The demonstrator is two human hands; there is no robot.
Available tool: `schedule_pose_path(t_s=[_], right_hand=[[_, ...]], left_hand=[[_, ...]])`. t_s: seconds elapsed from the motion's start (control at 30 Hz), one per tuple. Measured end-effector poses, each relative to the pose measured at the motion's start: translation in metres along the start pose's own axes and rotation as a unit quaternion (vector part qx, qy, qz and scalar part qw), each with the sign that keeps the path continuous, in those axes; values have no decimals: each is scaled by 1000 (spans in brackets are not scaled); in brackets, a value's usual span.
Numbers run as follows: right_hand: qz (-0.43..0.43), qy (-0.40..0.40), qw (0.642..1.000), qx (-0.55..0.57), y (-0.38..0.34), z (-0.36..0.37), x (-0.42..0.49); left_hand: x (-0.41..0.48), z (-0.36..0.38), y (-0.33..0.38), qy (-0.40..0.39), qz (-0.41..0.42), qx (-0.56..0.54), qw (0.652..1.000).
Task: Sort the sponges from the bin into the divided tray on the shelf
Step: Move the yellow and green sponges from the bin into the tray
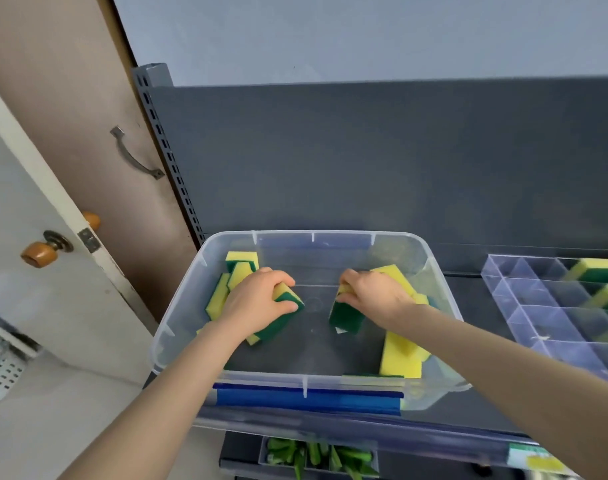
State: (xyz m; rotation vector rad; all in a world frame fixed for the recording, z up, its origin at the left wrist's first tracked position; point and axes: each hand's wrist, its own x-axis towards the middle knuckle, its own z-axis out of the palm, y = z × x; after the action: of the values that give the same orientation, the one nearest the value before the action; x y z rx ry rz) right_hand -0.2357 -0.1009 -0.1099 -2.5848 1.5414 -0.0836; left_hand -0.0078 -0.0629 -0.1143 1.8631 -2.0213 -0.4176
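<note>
A clear plastic bin (444, 292) stands on the dark shelf and holds several yellow-and-green sponges. Inside it my left hand (257, 303) grips one sponge (281, 315) with its green side turned down and to the right. My right hand (375, 294) grips another sponge (345, 317) by its top, green face toward me. More sponges lean at the bin's left wall (238, 271) and lie at its right front (401, 358). The clear divided tray (524, 306) sits to the right on the shelf, with two sponges (596, 270) in its far compartments.
The grey shelf back panel (364, 161) rises behind the bin. A door with a wooden knob (39, 252) stands at the left. Below the shelf's front edge a lower tray holds green items (316, 455).
</note>
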Motion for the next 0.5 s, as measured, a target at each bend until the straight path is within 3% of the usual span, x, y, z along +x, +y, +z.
schedule_pose_path(t_s=[0.17, 0.5], right_hand=[[26, -37, 999, -5, 15, -7, -20], [55, 148, 986, 58, 72, -86, -70]], left_hand=[[7, -13, 20, 18, -3, -4, 1000], [21, -37, 113, 79, 71, -2, 994]])
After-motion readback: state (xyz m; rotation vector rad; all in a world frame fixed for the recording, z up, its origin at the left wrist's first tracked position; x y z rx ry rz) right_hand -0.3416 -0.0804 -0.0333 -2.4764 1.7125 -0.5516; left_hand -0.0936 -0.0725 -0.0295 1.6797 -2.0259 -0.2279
